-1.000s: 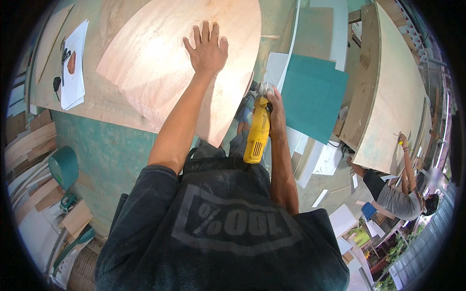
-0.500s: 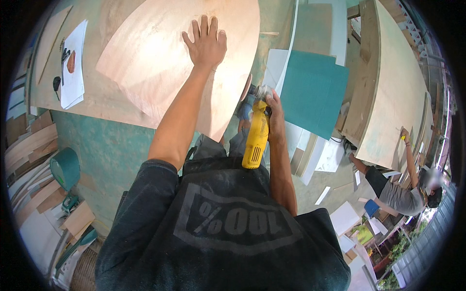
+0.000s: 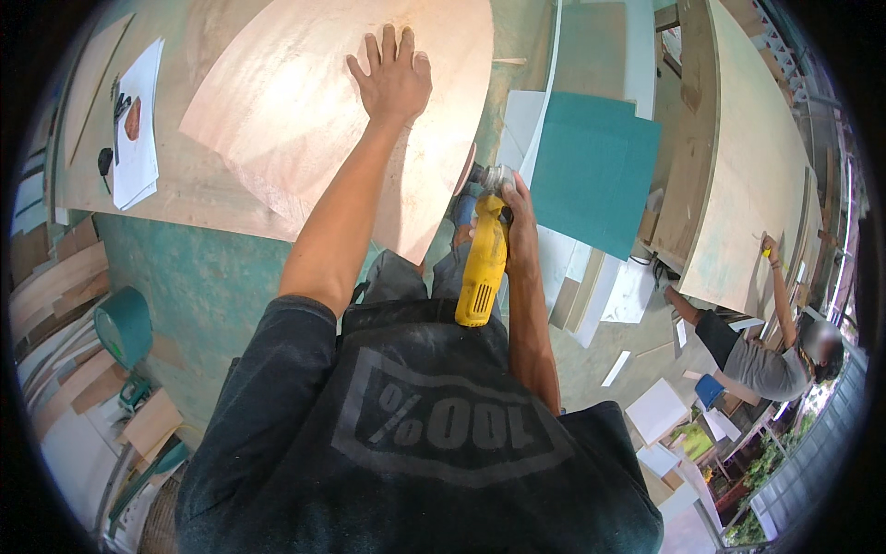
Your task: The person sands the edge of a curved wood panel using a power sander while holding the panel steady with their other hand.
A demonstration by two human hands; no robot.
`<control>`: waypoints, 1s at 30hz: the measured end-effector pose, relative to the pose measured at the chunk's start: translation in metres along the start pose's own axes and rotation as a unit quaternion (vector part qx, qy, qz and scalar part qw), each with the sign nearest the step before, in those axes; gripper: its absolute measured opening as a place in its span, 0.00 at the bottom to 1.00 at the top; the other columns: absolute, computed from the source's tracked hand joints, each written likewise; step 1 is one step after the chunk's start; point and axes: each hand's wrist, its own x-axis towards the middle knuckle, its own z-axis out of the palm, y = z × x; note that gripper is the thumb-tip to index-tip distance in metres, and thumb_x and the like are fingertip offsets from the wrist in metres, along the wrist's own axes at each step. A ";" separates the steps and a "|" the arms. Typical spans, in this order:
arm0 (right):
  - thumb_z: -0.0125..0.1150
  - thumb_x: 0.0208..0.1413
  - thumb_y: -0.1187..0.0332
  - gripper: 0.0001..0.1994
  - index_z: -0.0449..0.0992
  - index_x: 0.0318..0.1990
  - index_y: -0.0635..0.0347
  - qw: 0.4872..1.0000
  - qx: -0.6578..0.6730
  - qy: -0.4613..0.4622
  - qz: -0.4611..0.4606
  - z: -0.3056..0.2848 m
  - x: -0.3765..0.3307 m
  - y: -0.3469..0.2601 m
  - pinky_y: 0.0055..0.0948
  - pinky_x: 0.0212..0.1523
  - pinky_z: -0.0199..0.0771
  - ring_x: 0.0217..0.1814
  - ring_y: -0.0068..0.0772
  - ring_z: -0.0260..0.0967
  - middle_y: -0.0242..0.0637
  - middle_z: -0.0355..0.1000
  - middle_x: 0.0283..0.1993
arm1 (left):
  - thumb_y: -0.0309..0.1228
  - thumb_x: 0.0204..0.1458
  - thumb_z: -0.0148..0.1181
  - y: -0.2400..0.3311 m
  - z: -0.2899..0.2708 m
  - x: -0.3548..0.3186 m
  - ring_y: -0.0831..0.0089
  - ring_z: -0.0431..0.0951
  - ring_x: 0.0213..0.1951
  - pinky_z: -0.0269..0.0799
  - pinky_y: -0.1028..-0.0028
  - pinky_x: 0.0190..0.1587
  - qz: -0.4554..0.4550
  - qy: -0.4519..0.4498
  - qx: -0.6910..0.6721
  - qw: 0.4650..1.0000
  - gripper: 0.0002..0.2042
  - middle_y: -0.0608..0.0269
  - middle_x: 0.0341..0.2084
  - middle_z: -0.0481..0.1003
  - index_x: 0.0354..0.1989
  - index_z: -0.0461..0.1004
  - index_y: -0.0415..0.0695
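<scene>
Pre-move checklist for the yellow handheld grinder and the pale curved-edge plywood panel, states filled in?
1. Left hand spread palm-down on the pale curved-edge plywood panel: ok.
2. Right hand gripping the yellow handheld grinder near its metal head: ok.
3. Round reddish disc touching the panel's edge: cannot tell.
4. Disc stationary: cannot tell.
5. Gloves on: not ok, both hands bare.
6. Grey-shirted co-worker away from the disc: ok, beside the large pale wooden board at far right.

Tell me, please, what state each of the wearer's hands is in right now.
Left hand: open, resting flat on the curved wooden panel.
Right hand: closed, holding the yellow power tool.
</scene>
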 end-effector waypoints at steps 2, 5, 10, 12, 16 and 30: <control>0.61 0.69 0.56 0.38 0.52 0.79 0.61 1.000 0.000 0.004 -0.002 0.001 0.000 0.000 0.33 0.30 0.89 0.32 0.39 0.81 0.50 0.76 0.44 | 0.50 0.73 0.34 0.001 0.000 -0.001 0.48 0.38 0.83 0.26 0.33 0.79 -0.003 -0.003 0.000 1.000 0.31 0.59 0.84 0.46 0.83 0.53 0.55; 0.62 0.68 0.58 0.38 0.52 0.79 0.60 1.000 0.020 0.012 0.003 0.001 -0.001 0.002 0.33 0.28 0.88 0.30 0.38 0.81 0.50 0.78 0.44 | 0.49 0.73 0.35 -0.001 0.001 -0.001 0.47 0.38 0.83 0.27 0.32 0.79 -0.001 -0.001 -0.003 1.000 0.31 0.59 0.83 0.46 0.82 0.53 0.54; 0.62 0.68 0.59 0.37 0.53 0.79 0.57 1.000 0.025 0.005 0.006 0.000 0.005 -0.001 0.33 0.27 0.88 0.29 0.38 0.81 0.48 0.79 0.44 | 0.50 0.73 0.33 -0.002 0.004 -0.001 0.48 0.38 0.83 0.25 0.34 0.79 0.002 0.010 -0.006 1.000 0.32 0.57 0.83 0.47 0.83 0.54 0.54; 0.62 0.68 0.59 0.37 0.53 0.79 0.56 1.000 0.014 0.003 0.008 0.000 0.009 -0.006 0.33 0.27 0.88 0.29 0.38 0.81 0.48 0.79 0.44 | 0.50 0.73 0.33 -0.001 0.001 -0.001 0.48 0.39 0.83 0.25 0.35 0.79 0.000 0.002 -0.004 1.000 0.32 0.57 0.83 0.47 0.83 0.54 0.54; 0.61 0.69 0.59 0.36 0.54 0.79 0.56 1.000 0.002 -0.004 0.001 0.001 0.023 -0.020 0.33 0.27 0.88 0.29 0.38 0.81 0.47 0.78 0.43 | 0.50 0.73 0.33 0.004 -0.008 0.000 0.48 0.39 0.83 0.25 0.35 0.79 -0.015 -0.023 0.005 1.000 0.32 0.57 0.83 0.47 0.82 0.54 0.53; 0.60 0.69 0.60 0.34 0.56 0.79 0.55 0.999 -0.012 -0.050 0.000 0.006 0.090 -0.072 0.34 0.24 0.84 0.28 0.38 0.79 0.44 0.78 0.39 | 0.49 0.70 0.42 0.008 -0.018 0.001 0.48 0.44 0.82 0.31 0.33 0.78 -0.041 -0.032 -0.003 0.999 0.31 0.56 0.81 0.52 0.79 0.61 0.54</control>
